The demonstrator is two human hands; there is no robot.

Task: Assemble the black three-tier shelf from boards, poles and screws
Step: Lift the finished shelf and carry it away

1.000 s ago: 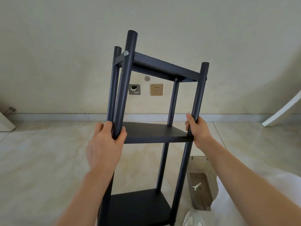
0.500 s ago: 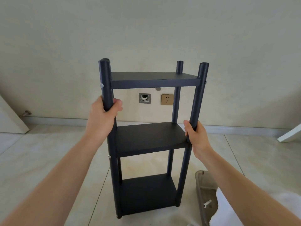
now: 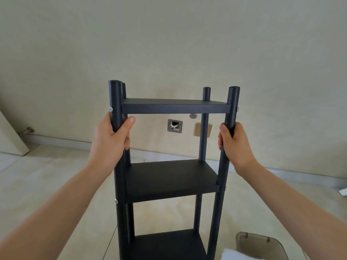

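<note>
While upright, shelf [image 3: 174, 177] between grips | left hand [image 3: 110, 139], right hand [image 3: 234, 145] clasp front poles under top board

Bare forearms, sleeveless; ring on right grip [image 3: 237, 145].

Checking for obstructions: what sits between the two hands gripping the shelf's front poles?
In the head view, no object lies between the left hand and right hand; only the rear pole and wall sockets show behind.

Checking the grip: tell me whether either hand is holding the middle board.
No: the left hand and right hand each grip a front pole above the middle board.
</note>
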